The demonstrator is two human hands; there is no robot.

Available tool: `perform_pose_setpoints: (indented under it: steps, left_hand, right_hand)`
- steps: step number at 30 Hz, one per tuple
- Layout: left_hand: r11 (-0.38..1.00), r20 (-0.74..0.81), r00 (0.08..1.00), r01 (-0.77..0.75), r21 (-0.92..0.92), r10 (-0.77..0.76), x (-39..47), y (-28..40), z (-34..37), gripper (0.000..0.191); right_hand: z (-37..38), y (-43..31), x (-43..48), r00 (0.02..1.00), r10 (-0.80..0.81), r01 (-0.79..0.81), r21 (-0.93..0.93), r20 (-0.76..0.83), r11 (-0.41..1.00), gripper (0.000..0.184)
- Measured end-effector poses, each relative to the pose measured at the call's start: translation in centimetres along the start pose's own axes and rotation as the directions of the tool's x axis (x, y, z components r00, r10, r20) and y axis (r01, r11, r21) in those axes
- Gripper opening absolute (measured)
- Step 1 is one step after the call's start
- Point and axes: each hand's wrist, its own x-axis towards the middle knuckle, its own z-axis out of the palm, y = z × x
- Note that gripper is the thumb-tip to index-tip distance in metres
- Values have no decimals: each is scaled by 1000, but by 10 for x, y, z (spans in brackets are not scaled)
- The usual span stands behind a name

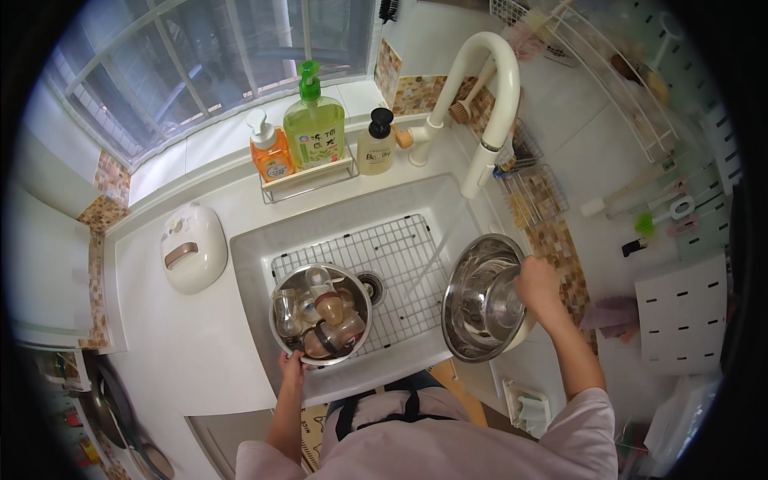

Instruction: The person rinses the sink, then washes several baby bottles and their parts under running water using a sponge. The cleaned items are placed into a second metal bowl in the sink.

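My left hand (293, 365) grips the near-left rim of a steel bowl (273, 327) in the left part of the sink. Baby bottles (343, 330) and clear bottle parts fill this bowl. My right hand (538, 288) is closed around the right edge of a second, wider steel bowl (459, 336), tilted at the sink's right side. Within that bowl is a smaller clear or shiny round vessel (503, 305); its contact with my fingers is not clear. Water (441, 243) runs from the cream faucet (480, 174) into the sink (249, 300), just left of the wide bowl.
A wire grid (393, 252) lines the sink, with the drain (371, 288) under it. Behind stand an orange pump bottle (273, 156), a green soap bottle (315, 129) and a black-topped bottle (377, 147). A white lidded appliance (201, 258) sits left; wire baskets (540, 195) hang right.
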Motion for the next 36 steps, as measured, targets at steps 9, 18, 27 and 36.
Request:
perform_pose_setpoints:
  steps: [9, 18, 27, 36]
  left_hand:
    - [997, -37, 998, -61, -37, 60, 29, -10, -17, 29]
    - [997, -151, 986, -62, 56, 70, 48, -19, -20, 35]
    - [464, 218, 503, -861, 207, 836, -118, 148, 214, 39]
    - [184, 745, 141, -983, 25, 652, -260, 272, 431, 55]
  right_hand:
    - [16, -6, 24, 995, -82, 79, 43, 62, 996, 16]
    - [30, 2, 41, 985, -120, 106, 110, 126, 988, 15]
    - [37, 13, 43, 971, -185, 155, 194, 149, 969, 16]
    - [52, 9, 52, 959, -254, 221, 238, 121, 946, 17]
